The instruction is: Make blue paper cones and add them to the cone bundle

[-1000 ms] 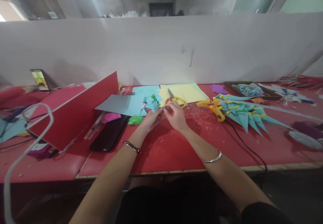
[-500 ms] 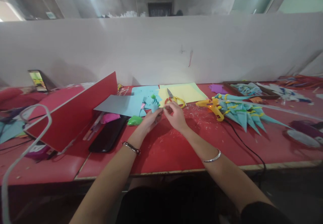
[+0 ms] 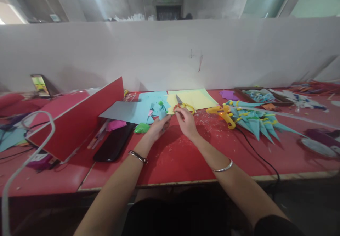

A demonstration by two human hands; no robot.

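My left hand [image 3: 160, 125] has its fingers closed round the lower end of a small light-blue paper cone [image 3: 161, 112] with a green tip. Just to its right, my right hand [image 3: 186, 122] is closed in a pinch, thumb against forefinger. Whatever sits in that pinch is too small to make out. Behind the right fingertips lie scissors [image 3: 189, 107] with orange-yellow handles, partly on a yellow paper sheet [image 3: 202, 97]. A green clay packet [image 3: 142, 128] rests left of my left hand, beside light-blue paper [image 3: 143, 112].
A yellow glue gun [image 3: 224, 114] with a black cord lies at right, against a pile of blue paper cones [image 3: 261, 122] trimmed yellow. A red board [image 3: 79, 122] leans at left near a black case [image 3: 114, 144]. Farther back stand a tray [image 3: 284, 101] and a phone [image 3: 39, 86].
My right hand has moved slightly away from my left, so the gap between the fingertips is wider. The blue paper cone stays at my left hand.
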